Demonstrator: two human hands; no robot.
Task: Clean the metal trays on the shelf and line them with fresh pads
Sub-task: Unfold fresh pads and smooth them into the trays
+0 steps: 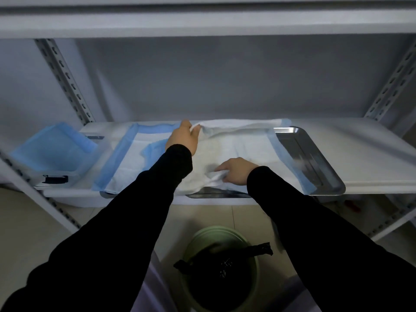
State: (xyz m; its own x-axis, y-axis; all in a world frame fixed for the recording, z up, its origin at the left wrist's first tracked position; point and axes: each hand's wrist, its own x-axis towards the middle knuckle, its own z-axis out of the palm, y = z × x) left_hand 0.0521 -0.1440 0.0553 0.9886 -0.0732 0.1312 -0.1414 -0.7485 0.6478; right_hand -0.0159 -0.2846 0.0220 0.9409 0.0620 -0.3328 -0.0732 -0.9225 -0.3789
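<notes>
- A green bin [252,264] lined with a black bag [225,262] stands on the floor at the bottom centre of the frame, below the shelf's front edge.
- Two black sleeves [126,233] rise from the lower corners towards the middle of the frame.
- The right hand [236,171], just right of centre, has its fingers curled round a bunched fold at the near edge of the white pad [249,149].
- That pad, blue along its border, lies crumpled over the left part of the right metal tray [315,158]. The tray's right part is bare and shiny, and its front rim reaches the shelf edge.
- Left of centre, a second pad [126,163] lies flat with one blue corner folded over. It covers the left tray [108,195], of which only a strip of front rim shows.
- At far left sits a clear plastic box [74,176] holding folded blue pads [54,152].
- The left hand [183,138], above the right one in the frame, pinches the white pad's lifted far edge between thumb and fingers. Most of the fingers are hidden behind the hand.
- The white shelf [371,154] carries both trays and the box. Slotted uprights [65,79] stand at its rear corners.
- Another shelf board [202,21] crosses the top of the frame.
</notes>
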